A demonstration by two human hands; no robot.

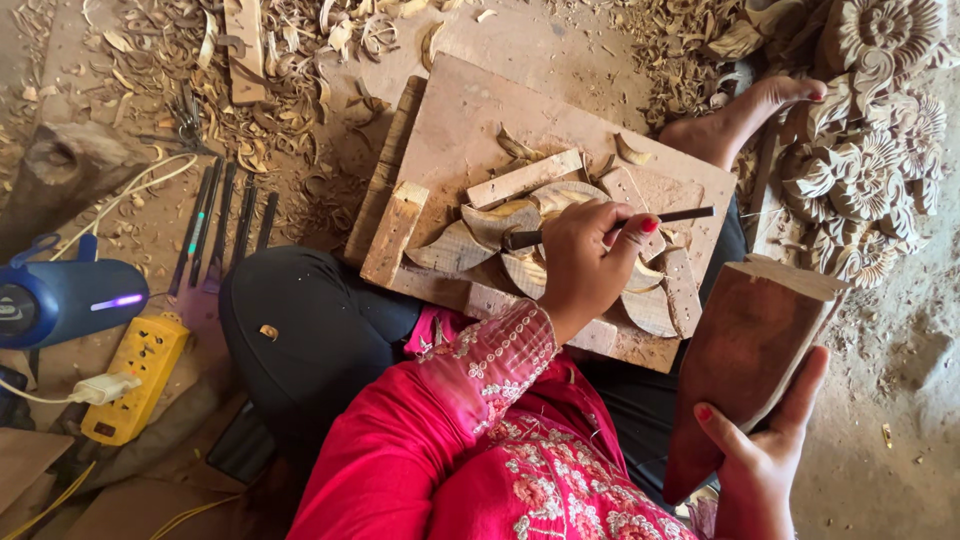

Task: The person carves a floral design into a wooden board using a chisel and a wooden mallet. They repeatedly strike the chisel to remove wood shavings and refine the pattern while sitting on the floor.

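My left hand (582,268) is closed around a dark-handled chisel (682,214) and holds it across a carved wooden piece with curved leaf shapes (452,250). That piece is wedged between small wooden blocks (524,178) on a flat board (470,110) resting on my lap. My right hand (762,462) grips a thick reddish-brown wooden mallet block (745,350) from below, raised to the right of the board and apart from the chisel. A pink embroidered sleeve covers my left arm.
Several chisels (225,225) lie on the floor to the left, near a blue speaker (60,300) and a yellow power strip (135,375). Carved floral panels (870,150) sit at the right beside my bare foot (740,115). Wood shavings (280,60) litter the floor.
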